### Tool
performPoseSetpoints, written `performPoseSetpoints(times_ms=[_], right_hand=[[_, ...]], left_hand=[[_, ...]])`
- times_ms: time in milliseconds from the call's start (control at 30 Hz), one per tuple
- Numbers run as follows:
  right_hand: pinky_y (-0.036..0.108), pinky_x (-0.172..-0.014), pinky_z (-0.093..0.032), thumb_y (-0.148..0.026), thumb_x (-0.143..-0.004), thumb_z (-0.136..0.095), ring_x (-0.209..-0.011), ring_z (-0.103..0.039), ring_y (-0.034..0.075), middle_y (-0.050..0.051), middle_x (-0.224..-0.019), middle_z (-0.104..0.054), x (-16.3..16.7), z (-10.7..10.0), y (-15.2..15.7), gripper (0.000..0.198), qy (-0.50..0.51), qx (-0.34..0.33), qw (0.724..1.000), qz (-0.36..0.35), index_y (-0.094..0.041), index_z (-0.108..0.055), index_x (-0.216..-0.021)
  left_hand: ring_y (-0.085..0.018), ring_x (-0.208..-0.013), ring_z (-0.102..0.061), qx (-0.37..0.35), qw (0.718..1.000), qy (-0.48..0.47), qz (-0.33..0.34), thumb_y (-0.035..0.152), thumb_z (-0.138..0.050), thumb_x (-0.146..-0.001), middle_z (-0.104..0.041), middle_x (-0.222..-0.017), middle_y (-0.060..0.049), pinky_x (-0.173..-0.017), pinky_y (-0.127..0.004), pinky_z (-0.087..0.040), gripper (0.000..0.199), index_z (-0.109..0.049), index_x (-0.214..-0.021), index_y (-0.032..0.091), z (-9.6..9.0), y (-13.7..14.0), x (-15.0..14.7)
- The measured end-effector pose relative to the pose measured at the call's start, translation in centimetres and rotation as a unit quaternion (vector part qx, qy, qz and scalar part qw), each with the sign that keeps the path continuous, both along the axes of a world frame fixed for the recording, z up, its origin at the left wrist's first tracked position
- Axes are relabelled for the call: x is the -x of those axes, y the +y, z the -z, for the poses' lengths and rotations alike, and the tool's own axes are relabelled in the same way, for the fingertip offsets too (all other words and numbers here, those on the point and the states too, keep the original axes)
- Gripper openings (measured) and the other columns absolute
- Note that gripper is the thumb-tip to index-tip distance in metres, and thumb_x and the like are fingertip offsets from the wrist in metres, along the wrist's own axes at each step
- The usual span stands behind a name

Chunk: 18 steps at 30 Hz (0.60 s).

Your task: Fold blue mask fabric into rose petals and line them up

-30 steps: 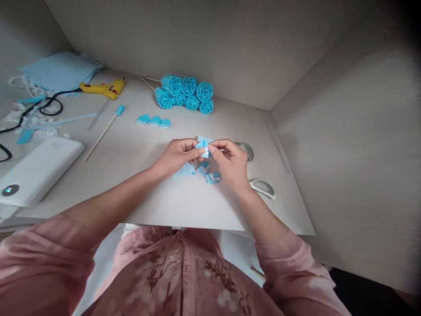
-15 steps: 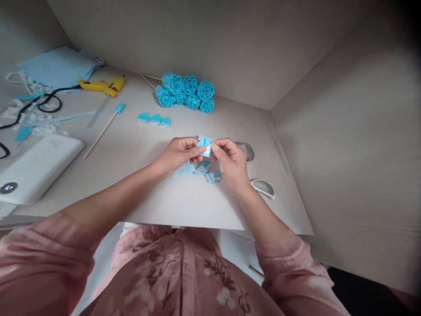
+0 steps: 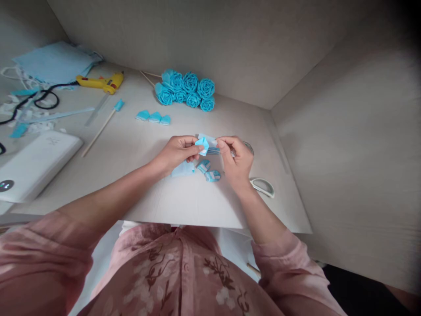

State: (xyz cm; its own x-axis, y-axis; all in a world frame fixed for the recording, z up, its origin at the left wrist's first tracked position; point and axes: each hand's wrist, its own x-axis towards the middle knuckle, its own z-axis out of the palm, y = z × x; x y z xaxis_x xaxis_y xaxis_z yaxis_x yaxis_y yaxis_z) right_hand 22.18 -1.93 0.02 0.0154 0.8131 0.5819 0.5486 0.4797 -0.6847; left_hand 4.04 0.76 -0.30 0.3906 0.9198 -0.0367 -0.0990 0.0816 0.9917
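Note:
Between thumb and fingers, my left hand (image 3: 182,151) holds a small folded blue fabric piece (image 3: 201,145) with a pointed top and a white patch low on its front. My right hand (image 3: 237,160) is just to the right, apart from that piece, thumb and index finger pinched together; whatever is between them is too small to make out. Behind the hands lies a stack of pale blue fabric squares (image 3: 213,150), partly covered. Two folded blue pieces with white strips (image 3: 212,176) rest below the hands, beside a flat pale blue piece (image 3: 183,169).
Blue fabric roses (image 3: 192,90) lie at the back. Three folded blue petals (image 3: 154,117) sit left of centre, near a blue-tipped stick (image 3: 100,131). Leftward are a yellow glue gun (image 3: 113,82), face masks (image 3: 55,61) and a white power bank (image 3: 42,164). A white-rimmed loop (image 3: 263,187) lies right.
My right hand has drawn away to the right from the folded blue piece. My left hand keeps hold of it, now turned slightly. The view has shifted a little.

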Motion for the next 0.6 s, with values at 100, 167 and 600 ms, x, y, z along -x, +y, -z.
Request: performPoseSetpoints(times_ms=[100,167,600], right_hand=[[0.034,-0.077,-0.048,-0.033,-0.096,-0.054,-0.076,-0.06,0.017,0.003,-0.08,-0.07,-0.16,-0.12,-0.01,0.02,-0.108,-0.079,0.991,0.014,-0.024,-0.068,-0.086],[0.035,-0.076,-0.047,-0.029,-0.096,-0.054,-0.076,-0.061,0.018,0.003,-0.08,-0.071,-0.31,-0.08,0.14,0.018,-0.146,-0.111,0.983,0.014,-0.024,-0.068,-0.088],[0.036,-0.075,-0.045,-0.027,-0.097,-0.053,-0.077,-0.062,0.018,0.003,-0.082,-0.072,-0.42,0.17,0.14,0.016,-0.18,-0.131,0.975,-0.008,-0.025,-0.068,-0.089]], left_hand=[[-0.007,-0.049,-0.047,-0.002,1.0,0.011,0.006,0.035,-0.072,-0.071,-0.055,-0.054,0.003,-0.049,-0.021,-0.035,0.023,-0.06,-0.066,0.016,-0.14,-0.06,-0.02],[-0.007,-0.049,-0.046,-0.002,1.0,0.018,0.016,0.034,-0.072,-0.072,-0.054,-0.053,0.003,-0.049,-0.02,-0.035,0.022,-0.061,-0.067,0.015,-0.11,-0.06,0.0],[-0.007,-0.048,-0.046,0.001,0.999,0.024,0.037,0.035,-0.072,-0.073,-0.057,-0.055,0.002,-0.048,-0.02,-0.035,0.023,-0.062,-0.067,0.015,0.09,-0.07,-0.02]])
